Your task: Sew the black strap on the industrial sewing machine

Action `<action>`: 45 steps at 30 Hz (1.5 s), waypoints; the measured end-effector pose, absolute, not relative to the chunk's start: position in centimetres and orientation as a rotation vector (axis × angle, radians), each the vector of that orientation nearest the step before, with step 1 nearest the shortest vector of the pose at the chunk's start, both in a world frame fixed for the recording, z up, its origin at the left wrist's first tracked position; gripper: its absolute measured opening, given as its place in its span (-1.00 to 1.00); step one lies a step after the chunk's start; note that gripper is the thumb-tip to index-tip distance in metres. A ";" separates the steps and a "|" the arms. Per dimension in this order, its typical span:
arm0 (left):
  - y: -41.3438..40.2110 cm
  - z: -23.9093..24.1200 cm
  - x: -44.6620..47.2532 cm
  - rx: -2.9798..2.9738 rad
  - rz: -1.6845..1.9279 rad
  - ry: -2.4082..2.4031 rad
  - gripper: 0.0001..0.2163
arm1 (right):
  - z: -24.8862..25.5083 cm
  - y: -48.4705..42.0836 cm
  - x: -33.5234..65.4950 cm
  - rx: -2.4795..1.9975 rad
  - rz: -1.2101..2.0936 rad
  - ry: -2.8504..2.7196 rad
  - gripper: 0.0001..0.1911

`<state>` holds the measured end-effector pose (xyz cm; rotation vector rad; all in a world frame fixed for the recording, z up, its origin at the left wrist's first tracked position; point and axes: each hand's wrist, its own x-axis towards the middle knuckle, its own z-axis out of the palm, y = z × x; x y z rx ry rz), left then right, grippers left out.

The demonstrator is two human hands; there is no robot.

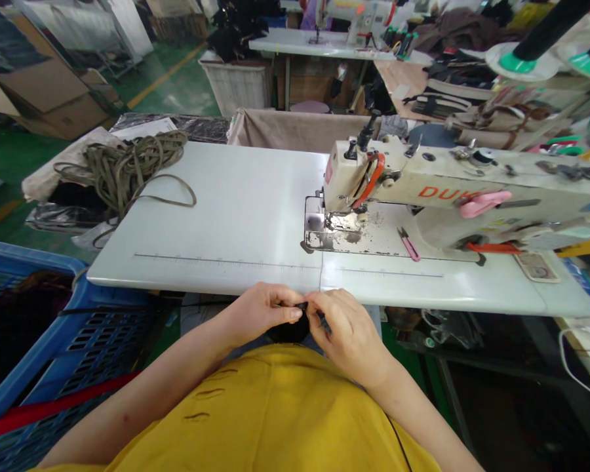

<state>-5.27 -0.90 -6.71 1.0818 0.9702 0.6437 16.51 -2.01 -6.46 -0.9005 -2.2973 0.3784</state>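
My left hand [269,307] is closed in a pinch on a small end of black strip [302,306], just in front of the table's near edge. My right hand [347,328] meets it there, with thumb and fingertips pressed together at the same end. The fingers mostly cover the piece, so its exact form is hidden. A thin dark band [191,305] runs from the blue crate towards my left wrist. From the sewing machine [423,183], a fine thread [321,269] hangs across the table towards my fingers. Pink-handled thread snips [410,245] lie on the machine bed.
A bundle of olive cord [128,164] lies on the table's left end. The blue crate [73,269] holds dark material at my left. Behind the white table [226,210] stands a fabric-lined bin [299,128]. Black thread cones [545,33] rise at right.
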 end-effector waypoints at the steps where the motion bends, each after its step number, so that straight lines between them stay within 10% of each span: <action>1: -0.9 -6.7 -5.2 1.082 0.642 0.968 -0.88 | -6.5 -2.0 16.5 -0.904 0.370 -2.290 -0.65; 36: -0.7 -7.0 -3.9 1.122 0.562 1.099 -0.82 | -5.8 -1.7 16.3 -0.827 -0.124 -2.693 -0.78; 45: -0.8 -7.4 -4.8 1.039 0.548 1.095 -0.76 | -7.9 -0.7 17.5 -1.243 0.413 -1.959 -0.91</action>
